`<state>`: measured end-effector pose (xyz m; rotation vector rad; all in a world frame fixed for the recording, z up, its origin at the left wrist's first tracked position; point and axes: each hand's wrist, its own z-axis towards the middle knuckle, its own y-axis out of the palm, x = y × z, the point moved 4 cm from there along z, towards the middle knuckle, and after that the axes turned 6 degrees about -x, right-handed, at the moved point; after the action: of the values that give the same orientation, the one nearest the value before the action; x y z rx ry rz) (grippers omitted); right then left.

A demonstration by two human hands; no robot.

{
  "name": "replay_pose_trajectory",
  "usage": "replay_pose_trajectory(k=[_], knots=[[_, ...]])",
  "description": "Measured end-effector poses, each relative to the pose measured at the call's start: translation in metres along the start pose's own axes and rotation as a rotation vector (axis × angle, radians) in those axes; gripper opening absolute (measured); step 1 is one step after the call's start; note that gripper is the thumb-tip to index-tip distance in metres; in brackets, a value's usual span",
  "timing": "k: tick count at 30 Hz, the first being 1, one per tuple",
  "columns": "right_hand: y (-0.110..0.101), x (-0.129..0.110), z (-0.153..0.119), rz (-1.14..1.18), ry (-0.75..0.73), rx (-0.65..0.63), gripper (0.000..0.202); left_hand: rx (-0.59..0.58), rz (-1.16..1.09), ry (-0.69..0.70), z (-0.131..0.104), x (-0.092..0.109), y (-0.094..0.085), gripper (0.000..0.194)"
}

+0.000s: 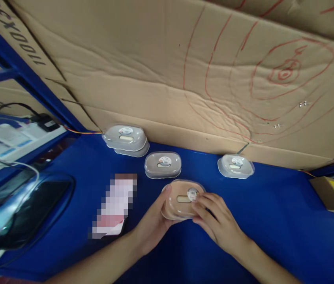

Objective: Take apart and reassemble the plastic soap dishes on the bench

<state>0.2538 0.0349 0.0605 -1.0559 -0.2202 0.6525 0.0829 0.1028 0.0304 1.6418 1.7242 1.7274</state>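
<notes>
A beige oval plastic box (174, 207) with a clear lid is held just above the blue table surface. My left hand (156, 215) grips its left end, thumb on top and fingers beneath. On the right, my right hand (216, 219) is closed around the other end, its fingertips at the edge of a round white sticker (192, 194) on the lid. Just behind is a grey box (162, 165) of the same shape. Farther left lies a stack of similar grey boxes (125, 138). Another grey box (235, 166) sits to the right.
A phone (115, 205), blurred out, lies left of my hands. Beyond it are a dark device (33, 209), cables and white power strips (7, 142). Cardboard (155, 71) with red marker lines walls the back. A carton (333, 197) stands at the right edge.
</notes>
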Motion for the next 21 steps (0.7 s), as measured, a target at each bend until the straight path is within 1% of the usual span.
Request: replay_pose_trajectory(k=[4,7,10,14,17,19,21], knots=[[0.005,0.001,-0.003,0.006,-0.036,-0.023,0.030,-0.019,-0.001,-0.001,0.001,0.001,-0.001,0.055],[0.010,0.003,-0.007,0.014,-0.072,-0.087,0.036,-0.002,-0.002,-0.022,0.001,0.000,-0.002,0.056],[0.013,0.004,-0.010,0.011,-0.099,-0.136,0.037,0.013,0.019,-0.024,0.001,0.000,-0.003,0.059],[0.014,0.003,-0.012,-0.031,-0.128,-0.142,0.033,0.013,0.028,-0.022,0.000,-0.001,-0.004,0.061],[0.014,0.000,-0.012,-0.061,-0.151,-0.159,0.035,0.006,-0.024,-0.045,0.001,-0.006,-0.007,0.062],[0.014,-0.001,-0.010,-0.052,-0.155,-0.164,0.036,0.031,-0.059,-0.051,0.003,-0.008,-0.010,0.060],[0.012,-0.001,-0.007,-0.018,-0.139,-0.136,0.032,0.047,-0.081,-0.047,0.004,-0.009,-0.011,0.060]])
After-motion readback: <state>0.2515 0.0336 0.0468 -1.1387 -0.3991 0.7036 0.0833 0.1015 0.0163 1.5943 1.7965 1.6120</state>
